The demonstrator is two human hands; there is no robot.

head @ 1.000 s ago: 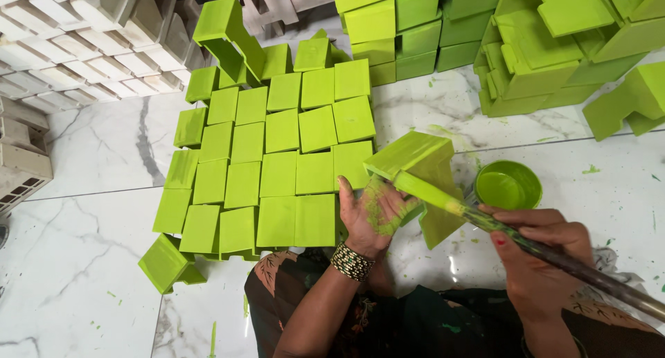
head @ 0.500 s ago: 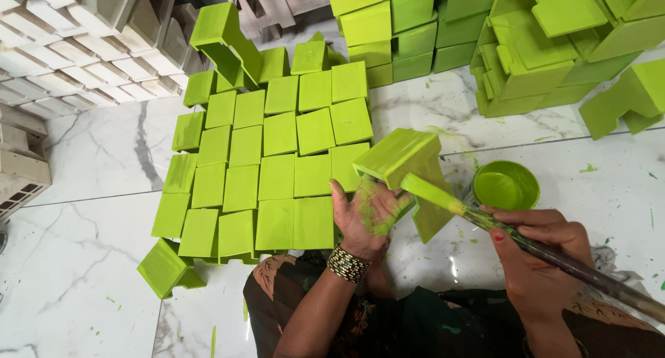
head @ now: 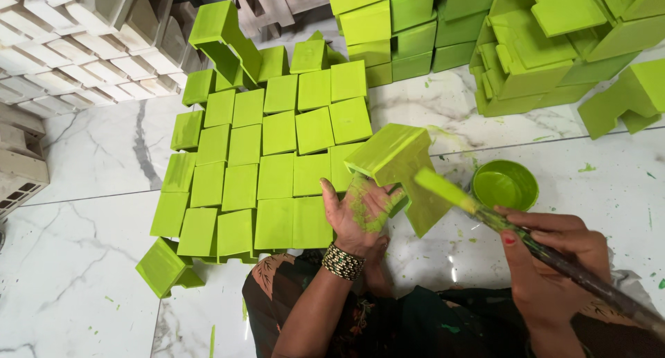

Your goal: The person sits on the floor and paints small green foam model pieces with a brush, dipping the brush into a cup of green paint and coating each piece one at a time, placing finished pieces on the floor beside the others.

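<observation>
Lime-green painted block with a flat top and a leg below [head: 398,165] sits tilted above the lap, just left of the round green paint bowl [head: 505,185]. Left hand [head: 360,212] supports it from below, paint-smeared fingers curled against its underside (beaded bracelet on the wrist). Right hand [head: 551,257] is fisted around a long paintbrush [head: 478,207], green tip touching the block's lower right side. Grid of matching painted blocks [head: 270,150] lies on the white marble floor [head: 83,261] left of the grip.
</observation>
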